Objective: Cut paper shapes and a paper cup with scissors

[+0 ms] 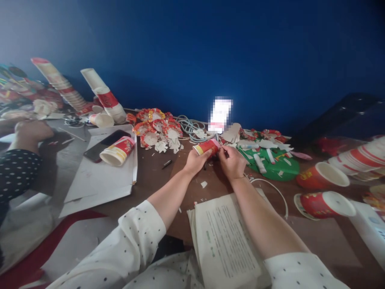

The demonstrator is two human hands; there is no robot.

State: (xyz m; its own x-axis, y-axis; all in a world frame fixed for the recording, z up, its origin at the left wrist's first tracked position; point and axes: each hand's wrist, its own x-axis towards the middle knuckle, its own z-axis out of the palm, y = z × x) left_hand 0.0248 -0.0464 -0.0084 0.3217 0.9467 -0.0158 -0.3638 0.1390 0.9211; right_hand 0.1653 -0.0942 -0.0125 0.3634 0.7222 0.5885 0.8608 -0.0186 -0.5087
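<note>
A red and yellow paper cup lies on its side in my left hand, whose fingers are wrapped round it. Close to the cup's right end, the fingers of my right hand are pinched together; whatever they hold is too small to make out. A brightly lit, blurred-out screen stands upright just behind the cup. Below my hands a small white paper scrap lies on the brown table.
Cut red paper pieces and coiled cable lie behind. Left are cups on white sheets, a phone and another person's hand. Right are a green mat and cups; printed paper is in front.
</note>
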